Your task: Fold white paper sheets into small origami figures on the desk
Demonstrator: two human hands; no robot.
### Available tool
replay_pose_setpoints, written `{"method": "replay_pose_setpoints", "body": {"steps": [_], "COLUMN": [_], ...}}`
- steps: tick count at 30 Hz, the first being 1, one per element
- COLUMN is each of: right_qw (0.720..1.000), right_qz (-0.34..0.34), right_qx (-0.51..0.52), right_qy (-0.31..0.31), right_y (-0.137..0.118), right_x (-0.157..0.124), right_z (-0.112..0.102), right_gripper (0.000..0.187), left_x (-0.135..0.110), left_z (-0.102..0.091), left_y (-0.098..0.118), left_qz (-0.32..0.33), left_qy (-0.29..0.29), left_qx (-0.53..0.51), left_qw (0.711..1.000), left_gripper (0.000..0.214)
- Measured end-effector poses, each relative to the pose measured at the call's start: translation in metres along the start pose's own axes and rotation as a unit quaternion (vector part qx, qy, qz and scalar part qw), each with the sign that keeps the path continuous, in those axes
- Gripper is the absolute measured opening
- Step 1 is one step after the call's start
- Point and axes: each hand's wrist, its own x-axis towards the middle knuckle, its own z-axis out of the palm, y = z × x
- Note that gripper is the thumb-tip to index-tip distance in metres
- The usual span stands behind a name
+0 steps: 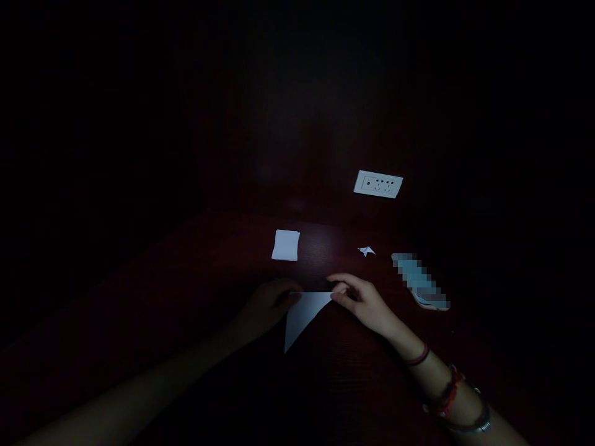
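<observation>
A white sheet of paper (304, 316), folded to a triangle, is held between my two hands just over the dark red table. My left hand (274, 301) lies in shadow and pinches its upper left corner between thumb and fingers. At the upper right corner, my right hand (360, 300) grips the paper with the thumb in front and the index finger raised a little. The triangle's long slanting edge faces down and right, with one point toward me. Bracelets circle my right wrist and forearm.
A small stack of white square paper (286, 245) lies beyond my hands. To its right sits a little folded paper figure (367, 251). A phone (421, 282) with a blurred screen rests at the right. A white socket plate (378, 184) is on the back wall. Surroundings are very dark.
</observation>
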Motion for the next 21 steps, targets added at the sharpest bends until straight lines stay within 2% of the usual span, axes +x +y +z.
{"method": "replay_pose_setpoints", "body": {"steps": [5,9,12,14,18,21], "right_qw": [0.999,1.0,0.998,0.997,0.999,0.998], "right_qz": [0.028,0.018,0.018,0.026,0.007,-0.01], "right_qx": [-0.015,-0.014,0.031,0.046,-0.032,-0.066], "right_qy": [0.031,-0.009,-0.055,-0.061,-0.016,-0.021], "right_y": [0.001,-0.003,-0.002,-0.001,0.001,0.003], "right_x": [0.0,-0.002,-0.004,-0.004,-0.003,-0.003], "right_z": [-0.002,-0.003,-0.003,-0.004,-0.002,0.001], "right_gripper": [0.021,0.018,0.021,0.024,0.025,0.023], "left_x": [-0.003,-0.003,-0.002,-0.001,0.0,0.0], "left_z": [-0.001,0.0,0.001,0.001,0.002,0.002], "left_y": [0.002,0.001,-0.004,-0.007,-0.006,-0.002], "left_qz": [-0.016,-0.007,-0.005,-0.009,-0.001,0.017], "left_qy": [0.011,0.006,0.015,0.014,-0.009,-0.026], "left_qx": [0.007,0.015,0.015,0.014,0.005,0.008], "left_qw": [1.0,1.0,1.0,1.0,1.0,0.999], "left_gripper": [0.017,0.016,0.016,0.017,0.018,0.019]}}
